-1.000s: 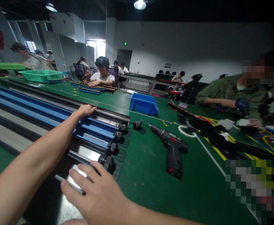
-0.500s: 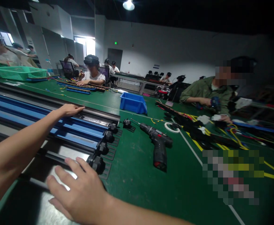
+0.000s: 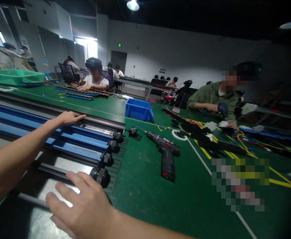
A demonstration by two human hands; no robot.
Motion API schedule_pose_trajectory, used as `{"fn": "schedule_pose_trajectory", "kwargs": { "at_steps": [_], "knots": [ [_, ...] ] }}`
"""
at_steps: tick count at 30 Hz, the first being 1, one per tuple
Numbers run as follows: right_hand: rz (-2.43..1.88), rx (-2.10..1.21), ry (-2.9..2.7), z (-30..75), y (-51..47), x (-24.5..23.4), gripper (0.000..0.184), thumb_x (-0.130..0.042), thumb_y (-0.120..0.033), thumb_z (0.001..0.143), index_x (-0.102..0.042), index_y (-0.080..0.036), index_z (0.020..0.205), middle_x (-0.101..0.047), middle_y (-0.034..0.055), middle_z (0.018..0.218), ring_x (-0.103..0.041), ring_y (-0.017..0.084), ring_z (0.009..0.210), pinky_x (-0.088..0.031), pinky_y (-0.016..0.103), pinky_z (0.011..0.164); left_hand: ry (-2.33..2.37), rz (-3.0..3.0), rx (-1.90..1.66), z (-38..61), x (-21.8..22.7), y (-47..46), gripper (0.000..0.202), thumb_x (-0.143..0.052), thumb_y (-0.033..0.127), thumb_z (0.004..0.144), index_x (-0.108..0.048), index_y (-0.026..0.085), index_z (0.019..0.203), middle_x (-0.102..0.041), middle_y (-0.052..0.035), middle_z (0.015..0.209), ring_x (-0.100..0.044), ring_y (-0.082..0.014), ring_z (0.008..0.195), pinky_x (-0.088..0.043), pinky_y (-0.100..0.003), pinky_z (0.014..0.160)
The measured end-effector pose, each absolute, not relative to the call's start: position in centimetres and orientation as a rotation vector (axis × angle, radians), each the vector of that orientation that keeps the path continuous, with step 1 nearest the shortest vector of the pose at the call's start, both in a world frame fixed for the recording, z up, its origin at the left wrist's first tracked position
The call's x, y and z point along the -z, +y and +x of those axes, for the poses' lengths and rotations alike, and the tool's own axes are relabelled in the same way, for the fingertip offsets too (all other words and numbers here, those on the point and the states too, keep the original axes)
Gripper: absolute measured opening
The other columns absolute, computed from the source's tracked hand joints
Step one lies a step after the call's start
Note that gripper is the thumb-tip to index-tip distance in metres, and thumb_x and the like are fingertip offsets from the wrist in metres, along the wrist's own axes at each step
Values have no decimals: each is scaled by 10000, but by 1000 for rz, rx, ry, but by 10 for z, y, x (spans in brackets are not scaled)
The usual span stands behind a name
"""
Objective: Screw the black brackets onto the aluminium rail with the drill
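Observation:
My left hand [image 3: 72, 117] lies stretched out on the far dark metal rail [image 3: 103, 122] of a row of long blue-and-black profiles [image 3: 60, 143]. Its fingers point right, and it grips nothing that I can see. Lower down, my right hand [image 3: 84, 204] spreads its fingers over the nearest profile, close to its black end fitting [image 3: 103, 177]. Whether its fingertips touch the metal I cannot tell. Several such fittings with flat slotted brackets [image 3: 115, 165] line the profiles' right ends. A loose black fitting [image 3: 133, 131] sits beside the far rail.
A black cordless drill [image 3: 165, 153] lies on the green table [image 3: 145, 189], its bit towards the fittings. Behind it are a blue bin [image 3: 139, 110] and a white ring [image 3: 179, 135]. A co-worker [image 3: 211, 96] holds another drill at right, near bundled cables [image 3: 240, 136]. A green basket [image 3: 16, 78] stands far left.
The whole view has shifted slightly, so most things appear a little further left. Both hands keep nearly the same places on the profiles.

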State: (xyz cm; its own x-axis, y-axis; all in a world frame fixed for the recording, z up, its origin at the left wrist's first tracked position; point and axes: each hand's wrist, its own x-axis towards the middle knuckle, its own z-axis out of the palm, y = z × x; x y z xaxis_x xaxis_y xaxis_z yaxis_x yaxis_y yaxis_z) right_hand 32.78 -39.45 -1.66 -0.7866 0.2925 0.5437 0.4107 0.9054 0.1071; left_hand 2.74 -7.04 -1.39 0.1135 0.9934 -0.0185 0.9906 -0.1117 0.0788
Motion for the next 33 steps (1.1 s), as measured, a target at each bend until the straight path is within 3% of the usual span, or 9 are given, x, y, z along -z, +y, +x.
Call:
{"fn": "schedule_pose_trajectory", "kwargs": {
  "at_steps": [9,33],
  "knots": [
    [-468,299,-2522,326,-398,22,344,-416,-380,993,-569,-192,1238,-595,5,1321,-416,267,1328,-428,404,1073,2056,2274,-104,25,15,-73,878,-239,828,784,-691,217,1221,-742,-103,893,-665,-312,889,-434,-288,760],
    [-365,283,-2507,318,-421,26,361,-457,-384,961,-573,-174,1230,-643,9,1215,-454,305,1286,-452,424,1033,2009,2311,-140,22,9,-115,861,-201,824,795,-737,237,1125,-724,-101,798,-666,-318,849,-424,-302,715]
  ]
}}
